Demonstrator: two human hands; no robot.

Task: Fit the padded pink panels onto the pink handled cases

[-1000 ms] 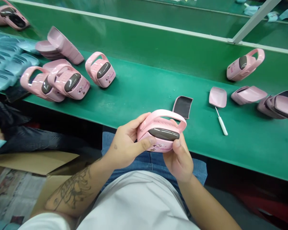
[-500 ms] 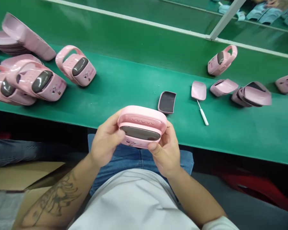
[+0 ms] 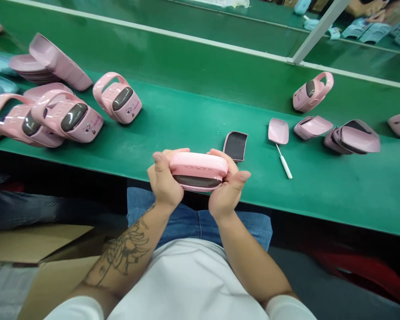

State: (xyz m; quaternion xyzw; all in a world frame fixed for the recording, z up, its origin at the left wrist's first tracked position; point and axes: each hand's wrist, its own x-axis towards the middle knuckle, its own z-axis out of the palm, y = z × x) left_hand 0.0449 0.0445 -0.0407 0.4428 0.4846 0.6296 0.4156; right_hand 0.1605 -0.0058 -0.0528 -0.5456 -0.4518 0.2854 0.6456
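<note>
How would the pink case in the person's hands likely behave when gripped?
The pink case is probably stiff, showing no sag between the left hand and right hand. Its smooth, shiny surface may be slightly slippery. The broad handle could give a secure hold.

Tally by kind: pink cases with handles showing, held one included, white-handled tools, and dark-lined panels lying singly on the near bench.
Pink cases with handles showing: 5
White-handled tool: 1
Dark-lined single panel: 1
Total: 7

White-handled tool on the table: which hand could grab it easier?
Probably the right hand: it's nearer the white-handled tool, which lies to its right. The left hand is farther off, across the pink device. Both hands hold that device.
</note>
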